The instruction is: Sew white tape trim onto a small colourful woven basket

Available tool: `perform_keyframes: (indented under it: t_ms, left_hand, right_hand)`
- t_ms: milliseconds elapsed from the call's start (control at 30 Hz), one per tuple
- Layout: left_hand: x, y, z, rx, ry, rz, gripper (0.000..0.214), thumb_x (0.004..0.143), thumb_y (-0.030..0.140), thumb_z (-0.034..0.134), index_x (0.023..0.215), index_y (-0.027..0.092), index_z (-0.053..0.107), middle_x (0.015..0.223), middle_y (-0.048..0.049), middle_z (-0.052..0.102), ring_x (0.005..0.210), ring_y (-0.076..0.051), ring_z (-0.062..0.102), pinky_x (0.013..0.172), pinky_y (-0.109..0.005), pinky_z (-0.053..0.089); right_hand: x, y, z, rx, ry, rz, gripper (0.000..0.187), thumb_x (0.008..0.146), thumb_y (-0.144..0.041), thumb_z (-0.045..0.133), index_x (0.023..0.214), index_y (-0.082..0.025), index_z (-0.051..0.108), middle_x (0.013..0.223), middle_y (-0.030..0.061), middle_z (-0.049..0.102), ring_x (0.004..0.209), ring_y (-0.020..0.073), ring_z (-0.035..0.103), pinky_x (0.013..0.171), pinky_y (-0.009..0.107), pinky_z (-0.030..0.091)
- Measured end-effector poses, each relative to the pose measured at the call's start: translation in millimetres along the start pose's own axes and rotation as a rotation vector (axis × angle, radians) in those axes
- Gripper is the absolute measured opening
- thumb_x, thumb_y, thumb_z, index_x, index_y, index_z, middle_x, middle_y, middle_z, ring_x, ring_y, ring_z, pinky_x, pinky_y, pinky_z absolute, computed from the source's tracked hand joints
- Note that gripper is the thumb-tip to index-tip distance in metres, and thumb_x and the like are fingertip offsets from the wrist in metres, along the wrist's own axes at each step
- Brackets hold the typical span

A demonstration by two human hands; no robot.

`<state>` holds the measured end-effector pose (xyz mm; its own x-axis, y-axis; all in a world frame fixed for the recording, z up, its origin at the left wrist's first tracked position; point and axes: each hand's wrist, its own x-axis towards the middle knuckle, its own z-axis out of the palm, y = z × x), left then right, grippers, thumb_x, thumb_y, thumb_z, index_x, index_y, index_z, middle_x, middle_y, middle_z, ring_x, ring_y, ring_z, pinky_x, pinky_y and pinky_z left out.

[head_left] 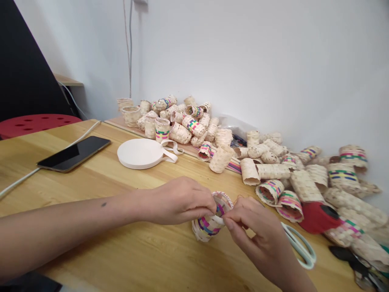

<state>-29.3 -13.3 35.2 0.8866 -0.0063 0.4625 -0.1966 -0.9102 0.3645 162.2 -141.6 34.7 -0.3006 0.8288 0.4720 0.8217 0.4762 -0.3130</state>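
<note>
A small woven basket with pink, yellow and purple bands is tilted between my two hands, low over the wooden table. My left hand is closed on the left side of its rim, fingers pinched together. At the rim's right side, my right hand also pinches, thumb against forefinger. Part of the rim shows a wrapped pink-and-white edge. Fingers hide the rest of the rim, and I cannot make out any thin strand between them.
Several woven baskets lie piled along the wall. A white round fan-like disc with a strap and a phone with a cable lie at left. Pale green scissors rest beside my right hand, near a red-and-black object.
</note>
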Motion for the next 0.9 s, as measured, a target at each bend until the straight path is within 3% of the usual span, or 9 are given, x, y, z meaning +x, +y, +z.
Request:
perform_keyframes:
  t_ms: [333,467,567,700,900]
  left_hand:
    - [1.5,4.9,9.6,0.009,0.07,-0.074,0.01,0.088,0.013,0.052,0.083,0.014,0.061,0.076,-0.0033,0.065,0.069,-0.013,0.059,0.065,-0.02,0.042]
    - [1.8,2.5,9.4,-0.026,0.107,-0.083,0.01,0.086,0.011,0.053,0.083,0.014,0.062,0.075,-0.0023,0.065,0.068,-0.012,0.058,0.064,-0.019,0.041]
    - [1.6,-0.6,8.7,-0.029,0.115,-0.07,0.01,0.086,0.01,0.053,0.082,0.014,0.062,0.072,-0.0019,0.064,0.065,-0.011,0.056,0.062,-0.019,0.04]
    - [1.8,-3.1,8.8,-0.053,0.12,-0.071,0.011,0.084,0.008,0.053,0.081,0.013,0.062,0.072,-0.0021,0.064,0.064,-0.011,0.056,0.062,-0.018,0.041]
    - [1.6,-3.5,9.2,-0.063,0.127,-0.064,0.011,0.084,0.01,0.052,0.08,0.014,0.062,0.073,-0.0024,0.066,0.065,-0.011,0.057,0.063,-0.019,0.042]
  right_hand:
    - [0.6,-1.4,4.5,0.004,0.024,0.032,0.02,0.088,-0.013,0.05,0.068,-0.019,0.05,0.063,-0.0024,0.049,0.06,0.011,0.046,0.056,0.025,0.031]
    - [-0.4,3.1,1.7,0.023,0.08,-0.004,0.009,0.089,-0.013,0.055,0.088,-0.019,0.062,0.074,0.0003,0.058,0.069,0.0118,0.053,0.061,0.025,0.038]
    - [-1.4,6.7,-3.5,0.024,0.144,-0.068,0.011,0.087,-0.012,0.06,0.095,-0.019,0.063,0.079,0.0018,0.061,0.073,0.0126,0.055,0.063,0.025,0.042]
    - [-0.9,8.2,-6.6,0.002,0.107,-0.154,0.009,0.087,-0.012,0.061,0.091,-0.019,0.064,0.075,0.0019,0.061,0.07,0.0136,0.054,0.063,0.028,0.04]
    - [0.0,10.1,-2.1,-0.061,0.085,-0.11,0.006,0.089,-0.017,0.06,0.091,-0.02,0.065,0.077,0.0026,0.062,0.071,0.015,0.055,0.063,0.029,0.039]
